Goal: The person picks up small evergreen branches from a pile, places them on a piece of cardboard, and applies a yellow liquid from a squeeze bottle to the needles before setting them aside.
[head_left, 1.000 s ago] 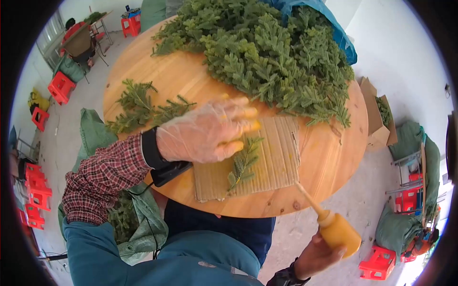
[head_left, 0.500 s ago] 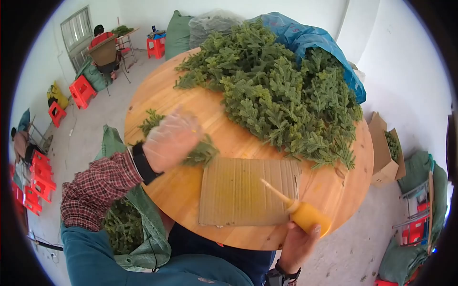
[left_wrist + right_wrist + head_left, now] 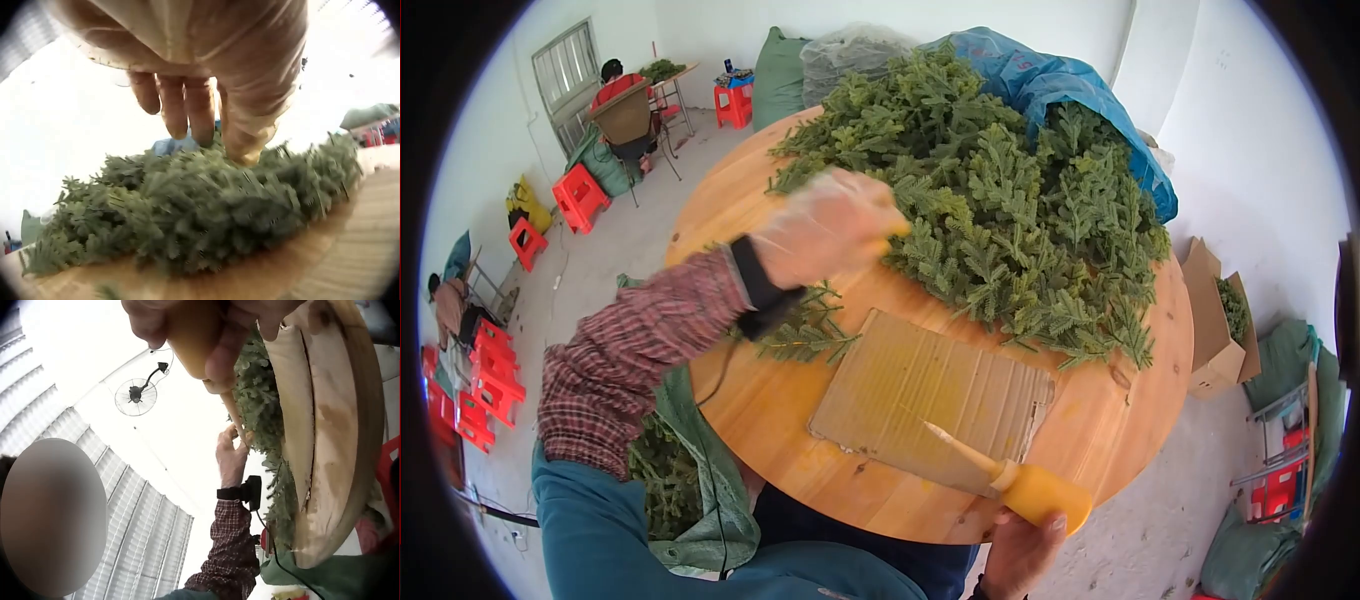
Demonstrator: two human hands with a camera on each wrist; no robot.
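On my head feed, the left hand reaches out in a clear, thin glove with yellow on its fingertips; it is blurred, so I leave its exact finger shape to the wrist feed. Just ahead of it lies a big heap of fir sprigs, with a blue bag around the heap's far side. Under that wrist I see a few loose sprigs. My right hand grips a yellow squeeze bottle, fingers and thumb around its body. Its pale nozzle points away from that grip, over a piece of cardboard on the round wooden table. Beside and below the left forearm sits a green sack holding more greenery, and off to the right of the bottle grip is a carton with sprigs inside. From the left wrist I see the gloved fingers hang loosely extended above the heap, with nothing visible in them; I can't tell whether the tips touch it. From the right wrist, I have the bottle held close, its nozzle lined up with the left hand beyond, and a fan up on the wall.
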